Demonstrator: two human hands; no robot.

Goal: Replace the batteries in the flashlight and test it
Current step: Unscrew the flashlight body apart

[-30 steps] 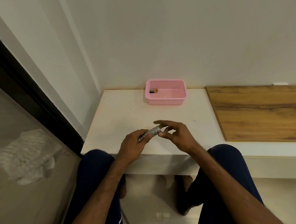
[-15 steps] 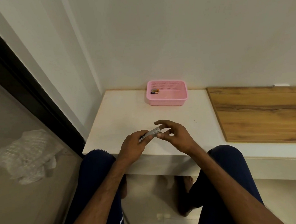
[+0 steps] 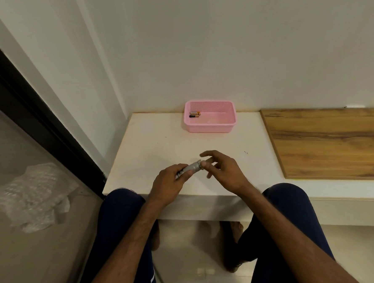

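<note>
A small silver flashlight [image 3: 191,167] lies slanted in my left hand [image 3: 169,184], which grips its lower body above the front of the white table [image 3: 151,148]. My right hand [image 3: 221,168] pinches the flashlight's upper end with thumb and fingertip, the other fingers spread. Two black and orange batteries [image 3: 194,114] lie in the far left corner of a pink basket [image 3: 211,126] at the back of the table.
A wooden board [image 3: 330,141] covers the table's right part. White walls close the back and left side. Crumpled plastic wrap [image 3: 34,194] lies on the floor at the left, past a dark frame. My knees are under the table's front edge.
Both hands stay on the flashlight. My right fingers have shifted slightly around its upper end; the view has tilted a little.
</note>
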